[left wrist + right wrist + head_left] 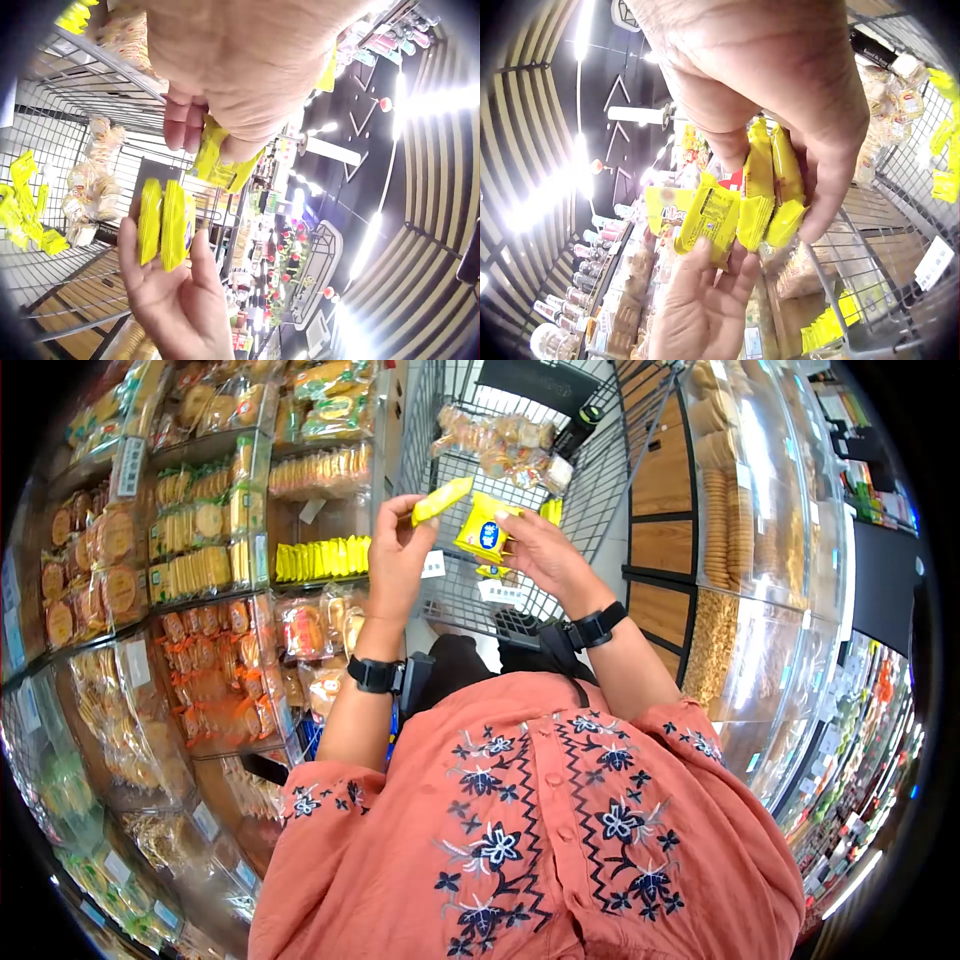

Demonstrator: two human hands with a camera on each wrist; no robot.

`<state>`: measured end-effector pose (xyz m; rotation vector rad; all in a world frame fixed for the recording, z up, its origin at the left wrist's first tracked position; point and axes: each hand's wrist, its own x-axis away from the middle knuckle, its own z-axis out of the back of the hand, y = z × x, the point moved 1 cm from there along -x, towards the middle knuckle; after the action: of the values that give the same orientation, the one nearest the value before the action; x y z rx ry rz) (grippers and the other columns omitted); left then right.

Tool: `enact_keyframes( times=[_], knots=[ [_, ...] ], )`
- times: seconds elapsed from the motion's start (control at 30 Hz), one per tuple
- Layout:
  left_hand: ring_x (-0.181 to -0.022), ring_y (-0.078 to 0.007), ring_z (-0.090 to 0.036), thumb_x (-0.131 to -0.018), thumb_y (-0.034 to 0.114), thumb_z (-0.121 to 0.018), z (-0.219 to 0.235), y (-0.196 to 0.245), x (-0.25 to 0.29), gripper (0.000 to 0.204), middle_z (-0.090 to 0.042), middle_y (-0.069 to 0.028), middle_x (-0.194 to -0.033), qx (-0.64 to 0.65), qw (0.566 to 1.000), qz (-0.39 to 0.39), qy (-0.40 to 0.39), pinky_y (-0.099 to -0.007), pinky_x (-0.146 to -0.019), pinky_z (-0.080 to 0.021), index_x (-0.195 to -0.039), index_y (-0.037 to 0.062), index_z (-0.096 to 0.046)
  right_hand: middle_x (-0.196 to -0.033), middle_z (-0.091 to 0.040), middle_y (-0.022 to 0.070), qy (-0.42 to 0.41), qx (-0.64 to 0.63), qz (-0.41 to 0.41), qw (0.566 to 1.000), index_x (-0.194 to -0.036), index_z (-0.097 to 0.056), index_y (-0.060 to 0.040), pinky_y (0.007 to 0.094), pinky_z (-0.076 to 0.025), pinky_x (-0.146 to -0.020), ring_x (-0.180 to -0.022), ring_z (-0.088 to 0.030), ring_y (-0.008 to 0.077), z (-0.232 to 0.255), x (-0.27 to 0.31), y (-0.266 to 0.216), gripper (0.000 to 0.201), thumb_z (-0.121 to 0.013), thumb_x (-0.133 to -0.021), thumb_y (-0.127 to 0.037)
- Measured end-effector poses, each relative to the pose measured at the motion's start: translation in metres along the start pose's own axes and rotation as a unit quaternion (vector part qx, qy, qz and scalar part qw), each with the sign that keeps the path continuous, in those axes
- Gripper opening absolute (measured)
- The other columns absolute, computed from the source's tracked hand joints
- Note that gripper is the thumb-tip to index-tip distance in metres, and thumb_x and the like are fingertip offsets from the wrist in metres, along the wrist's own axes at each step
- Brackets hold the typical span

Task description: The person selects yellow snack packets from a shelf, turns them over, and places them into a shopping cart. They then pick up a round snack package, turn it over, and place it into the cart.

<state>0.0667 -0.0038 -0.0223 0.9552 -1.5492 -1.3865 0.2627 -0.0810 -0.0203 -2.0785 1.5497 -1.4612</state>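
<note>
My left hand (398, 555) pinches one small yellow snack packet (441, 501) between thumb and fingers, above the near end of the shopping cart. In the right wrist view the printed back of that packet (709, 221) faces the camera. Close beside it, my right hand (548, 555) grips two more yellow packets (484, 530), one showing a blue oval label. The left wrist view shows these two packets (176, 229) standing side by side between the right thumb and fingers. Below, several matching yellow packets (22, 206) lie in the cart basket.
The wire cart (600, 550) also holds clear-bagged snacks (495, 440) and a dark bottle (578, 432). Shelves of packaged biscuits rise on the left, with a row of yellow packets (322, 558) nearest the hand. Clear bins (735, 510) stand on the right.
</note>
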Motion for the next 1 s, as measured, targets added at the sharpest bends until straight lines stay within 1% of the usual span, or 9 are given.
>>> enact_keyframes(
  times=[0.07,0.17,0.27,0.37,0.47,0.57,0.77,0.87,1.0],
  knots=[
    [-0.097,-0.0113,-0.058,-0.094,0.006,-0.064,0.003,0.005,0.014,0.029,-0.059,-0.0054,-0.117,-0.015,1.0,-0.016,0.004,-0.0254,-0.082,-0.051,-0.12,0.0023,-0.055,-0.118,-0.06,0.0145,-0.029,0.004,0.001,1.0,-0.125,-0.045,0.0008,0.0439,-0.057,-0.091,-0.106,-0.064,0.0241,-0.015,0.002,0.0,0.042,-0.064,-0.098,-0.026],
    [-0.102,-0.0137,-0.057,-0.09,0.0,-0.064,0.011,0.011,0.026,0.031,-0.056,-0.0083,-0.124,-0.129,0.984,-0.122,0.017,-0.026,-0.081,-0.051,-0.119,0.0041,-0.056,-0.118,-0.06,0.0138,-0.061,-0.006,0.014,0.998,-0.124,-0.045,0.0001,0.0455,-0.057,-0.091,-0.105,-0.065,0.0238,-0.027,-0.003,0.007,0.042,-0.063,-0.098,-0.027],
    [-0.112,-0.0263,-0.058,-0.082,-0.007,-0.062,0.02,0.018,0.035,0.039,-0.051,-0.0175,-0.129,-0.173,0.975,-0.141,0.023,-0.0296,-0.084,-0.054,-0.119,0.0052,-0.058,-0.118,-0.06,0.0134,-0.068,-0.002,0.016,0.998,-0.123,-0.046,-0.0004,0.0457,-0.058,-0.09,-0.105,-0.065,0.0233,-0.038,-0.004,0.011,0.041,-0.063,-0.098,-0.028],
    [-0.114,-0.0225,-0.056,-0.083,-0.006,-0.062,0.029,0.022,0.042,0.038,-0.051,-0.0133,-0.132,-0.208,0.964,-0.163,0.017,-0.0301,-0.087,-0.052,-0.119,0.0061,-0.057,-0.118,-0.06,0.0131,-0.074,0.003,0.022,0.997,-0.123,-0.046,-0.0009,0.0454,-0.058,-0.091,-0.105,-0.065,0.0232,-0.045,-0.005,0.018,0.041,-0.063,-0.098,-0.029],
    [-0.118,-0.0253,-0.055,-0.082,-0.006,-0.061,0.038,0.021,0.044,0.041,-0.049,-0.0144,-0.134,-0.291,0.932,-0.214,-0.005,-0.0333,-0.092,-0.051,-0.122,0.0065,-0.057,-0.116,-0.06,0.0124,-0.07,0.001,0.02,0.997,-0.124,-0.046,-0.0012,0.0449,-0.057,-0.092,-0.105,-0.065,0.0228,-0.048,-0.006,0.024,0.041,-0.063,-0.098,-0.029],
    [-0.12,-0.0303,-0.054,-0.083,-0.003,-0.059,0.039,0.024,0.049,0.039,-0.048,-0.0192,-0.135,-0.245,0.951,-0.186,-0.028,-0.0363,-0.094,-0.05,-0.122,0.0059,-0.058,-0.115,-0.06,0.0118,-0.06,0.009,0.022,0.998,-0.124,-0.046,-0.0016,0.0447,-0.056,-0.093,-0.105,-0.065,0.0222,-0.044,-0.011,0.031,0.041,-0.063,-0.098,-0.029],
    [-0.115,-0.0234,-0.057,-0.092,0.004,-0.061,0.05,0.025,0.051,0.037,-0.054,-0.017,-0.129,-0.165,0.98,-0.109,-0.026,-0.032,-0.097,-0.048,-0.129,0.0032,-0.054,-0.116,-0.061,0.0118,-0.059,0.023,0.016,0.998,-0.123,-0.046,-0.002,0.0434,-0.055,-0.093,-0.107,-0.064,0.0213,-0.057,-0.006,0.031,0.042,-0.064,-0.098,-0.03],
    [-0.116,-0.0176,-0.054,-0.097,0.006,-0.059,0.047,0.013,0.048,0.039,-0.055,-0.0121,-0.129,0.023,0.999,-0.004,-0.025,-0.0321,-0.1,-0.046,-0.133,-0.0004,-0.048,-0.117,-0.061,0.0121,-0.061,0.034,0.012,0.997,-0.123,-0.045,-0.0018,0.0423,-0.055,-0.093,-0.107,-0.064,0.0212,-0.065,-0.001,0.028,0.042,-0.064,-0.098,-0.03],
    [-0.113,-0.0163,-0.056,-0.095,0.006,-0.061,0.047,0.009,0.045,0.043,-0.056,-0.0109,-0.127,0.054,0.998,0.026,-0.035,-0.0309,-0.099,-0.046,-0.134,-0.0037,-0.045,-0.118,-0.061,0.0115,-0.048,0.037,0.01,0.998,-0.124,-0.046,-0.0019,0.0415,-0.055,-0.094,-0.106,-0.064,0.0206,-0.064,-0.004,0.031,0.041,-0.06,-0.1,-0.032]
  ],
)
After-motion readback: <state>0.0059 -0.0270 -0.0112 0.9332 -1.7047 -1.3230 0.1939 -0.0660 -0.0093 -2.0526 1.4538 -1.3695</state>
